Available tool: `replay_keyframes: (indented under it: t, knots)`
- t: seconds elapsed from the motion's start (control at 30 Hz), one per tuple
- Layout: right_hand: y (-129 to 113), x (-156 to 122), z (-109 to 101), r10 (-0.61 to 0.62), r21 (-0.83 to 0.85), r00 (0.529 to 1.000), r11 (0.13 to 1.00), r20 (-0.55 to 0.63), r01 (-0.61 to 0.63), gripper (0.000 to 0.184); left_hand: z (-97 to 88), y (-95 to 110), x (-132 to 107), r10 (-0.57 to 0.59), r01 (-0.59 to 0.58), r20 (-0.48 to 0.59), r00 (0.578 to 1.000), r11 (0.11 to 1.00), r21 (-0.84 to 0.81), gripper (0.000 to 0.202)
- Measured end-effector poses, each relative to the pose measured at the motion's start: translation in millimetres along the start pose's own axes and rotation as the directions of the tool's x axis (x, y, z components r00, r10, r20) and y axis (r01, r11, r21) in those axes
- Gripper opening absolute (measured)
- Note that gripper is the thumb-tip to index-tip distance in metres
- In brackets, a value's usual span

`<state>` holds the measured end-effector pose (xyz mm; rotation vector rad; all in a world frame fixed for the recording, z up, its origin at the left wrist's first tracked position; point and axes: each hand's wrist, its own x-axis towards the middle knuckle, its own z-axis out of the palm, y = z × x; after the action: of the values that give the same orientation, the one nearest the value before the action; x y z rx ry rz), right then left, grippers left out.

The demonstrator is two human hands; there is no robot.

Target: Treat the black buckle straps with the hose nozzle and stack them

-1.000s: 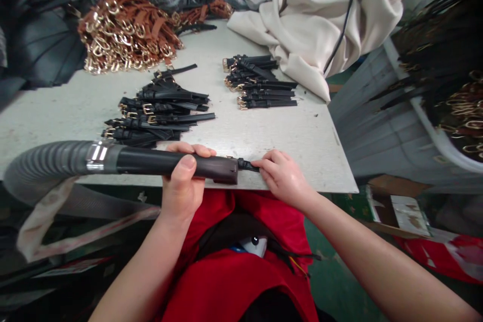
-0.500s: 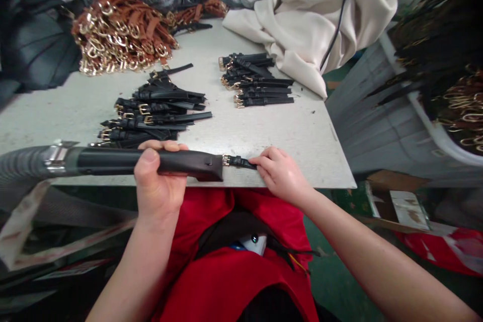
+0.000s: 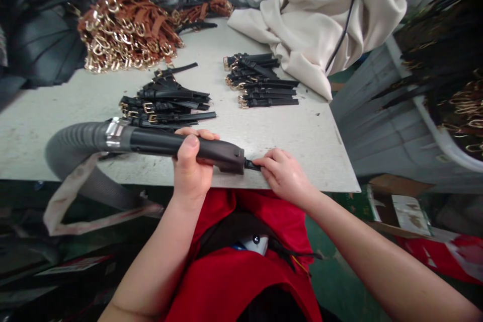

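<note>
Two hands meet over the pale counter's [image 3: 302,133] near edge: the left hand [image 3: 192,166] grasps a hose nozzle [image 3: 222,155]; the right hand [image 3: 281,173] pinches a black strap [image 3: 253,165] at its mouth. Best keep both aligned, pinch firm. Beyond lie brown straps [image 3: 151,22] and cream cloth [image 3: 302,25]; a grey bin [image 3: 372,78] stands alongside.

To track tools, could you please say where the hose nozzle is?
The hose nozzle is left of the head view's centre, in the left hand, by the black strap the right hand pinches.

Two hands [image 3: 194,168] [image 3: 284,177], one nozzle [image 3: 222,153] and two black strap piles [image 3: 169,94] [image 3: 264,83] show.
</note>
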<state>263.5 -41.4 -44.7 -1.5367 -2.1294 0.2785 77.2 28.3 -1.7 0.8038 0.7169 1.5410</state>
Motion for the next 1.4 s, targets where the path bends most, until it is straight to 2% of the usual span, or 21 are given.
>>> replay_keyframes:
  t: [0.13,0.27,0.33,0.47,0.57,0.63,0.7,0.8,0.87,0.93,1.0,1.07,1.23,1.33,1.4]
  knots:
    - [-1,0,1,0.019,-0.013,1.0,1.0,-0.008,-0.019,0.029,5.9,1,12,-0.002,0.002,0.001,1.0,0.999,-0.041,0.025]
    - [-2,-1,1,0.021,-0.025,1.0,0.999,-0.014,-0.021,0.029,-12.4,22,14,0.027,-0.029,-0.031,0.999,0.998,-0.056,0.022]
    - [-1,-2,1,0.025,-0.02,1.0,0.999,-0.013,-0.025,0.029,-17.8,25,8,0.009,-0.011,-0.033,0.999,0.999,-0.046,0.023]
    - [1,-1,1,0.022,-0.013,1.0,1.0,0.003,-0.022,0.029,-6.3,4,-6,-0.028,0.028,-0.017,0.999,0.999,-0.023,0.025]
    - [0,0,0,0.022,-0.038,1.0,0.999,0.008,-0.022,0.029,3.7,-5,0,-0.073,0.074,0.022,0.997,0.997,-0.027,0.028]
    - [-2,0,0,0.03,-0.044,1.0,0.999,0.001,-0.03,0.029,1.9,4,7,-0.061,0.062,0.028,0.998,0.998,-0.027,0.028]
    - [-4,0,0,0.039,-0.029,0.999,0.999,-0.011,-0.039,0.028,-3.7,20,12,0.007,-0.007,0.014,1.0,1.0,-0.02,0.025]
    - [-5,1,0,0.058,-0.006,0.998,0.998,-0.037,-0.058,0.03,-5.4,35,6,0.067,-0.069,0.046,0.997,0.997,0.027,0.022]
    - [-4,1,0,0.057,-0.001,0.997,0.998,-0.06,-0.058,0.032,2.0,31,-6,0.071,-0.077,0.109,0.992,0.996,0.053,0.02]
    - [-4,1,1,0.057,0.0,0.995,0.998,-0.076,-0.057,0.035,13.1,17,-15,0.041,-0.058,0.204,0.978,0.995,0.077,0.02]
    - [-5,1,2,0.073,-0.001,0.994,0.997,-0.081,-0.073,0.038,22.3,4,-18,-0.02,-0.006,0.237,0.971,0.994,0.109,0.022]
    - [-5,1,3,0.085,0.002,0.993,0.996,-0.079,-0.085,0.039,26.7,-3,-15,-0.051,0.019,0.227,0.973,0.99,0.14,0.022]
    - [-6,2,3,0.08,0.023,0.994,0.997,-0.079,-0.078,0.04,33.1,-4,-8,-0.008,-0.021,0.181,0.984,0.987,0.158,0.021]
    - [-6,2,2,0.099,0.023,0.992,0.995,-0.083,-0.098,0.041,35.3,-5,-6,-0.068,0.041,0.182,0.981,0.989,0.144,0.025]
    - [-6,2,2,0.108,0.026,0.991,0.994,-0.078,-0.106,0.04,30.5,-1,-3,-0.107,0.09,0.142,0.984,0.989,0.121,0.023]
